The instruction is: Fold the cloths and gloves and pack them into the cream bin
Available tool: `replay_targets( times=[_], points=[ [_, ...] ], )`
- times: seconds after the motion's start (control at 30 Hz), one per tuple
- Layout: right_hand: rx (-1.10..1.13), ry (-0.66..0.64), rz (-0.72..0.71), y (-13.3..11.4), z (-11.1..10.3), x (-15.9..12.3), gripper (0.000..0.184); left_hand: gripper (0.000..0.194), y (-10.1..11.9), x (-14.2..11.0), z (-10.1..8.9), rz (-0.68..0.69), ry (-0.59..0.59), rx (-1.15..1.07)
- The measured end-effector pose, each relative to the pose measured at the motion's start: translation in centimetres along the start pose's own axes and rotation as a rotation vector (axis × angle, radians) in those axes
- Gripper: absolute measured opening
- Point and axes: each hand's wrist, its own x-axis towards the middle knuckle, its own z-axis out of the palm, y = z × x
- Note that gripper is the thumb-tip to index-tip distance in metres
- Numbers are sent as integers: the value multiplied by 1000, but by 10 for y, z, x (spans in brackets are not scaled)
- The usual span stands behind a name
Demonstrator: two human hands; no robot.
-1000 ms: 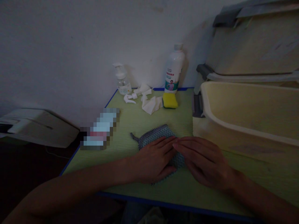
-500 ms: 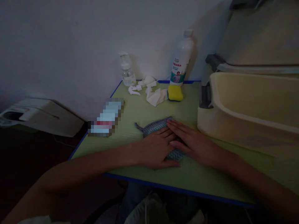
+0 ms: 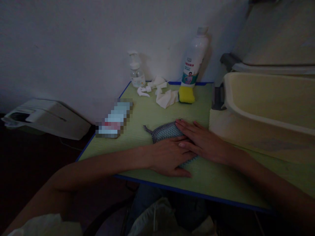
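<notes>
A small blue-grey woven cloth [image 3: 164, 131] with a dark loop at its left corner lies on the green table [image 3: 147, 118]. My left hand [image 3: 169, 156] rests flat on the cloth's near part, fingers stretched out. My right hand [image 3: 199, 140] lies flat across its right part, fingers extended toward the far left, just above the left hand's fingertips. Both hands press on the cloth and grip nothing.
At the table's far edge stand a pump bottle [image 3: 136, 72], a tall white bottle [image 3: 194, 59], crumpled white tissues [image 3: 164, 95] and a yellow sponge [image 3: 186, 95]. A large cream bin [image 3: 265, 108] fills the right side. A blurred packet [image 3: 114, 118] lies left. A white device [image 3: 46, 118] sits beyond the left edge.
My right hand has slid forward over the cloth toward its far edge, while the left hand stays on the near part. The view has shifted back and left.
</notes>
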Motion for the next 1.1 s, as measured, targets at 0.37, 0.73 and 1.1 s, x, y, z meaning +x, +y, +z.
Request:
replay_targets(
  times=[0.37,0.73,1.1],
  points=[
    [-31,-1,17,-3,3,3,73,82,11,6,10,96,12,-143],
    [-20,-20,-8,-3,3,2,75,85,11,6,7,117,18,-145],
    [-77,-4,34,-6,5,2,62,85,14,7,6,228,12,-156]
  ],
)
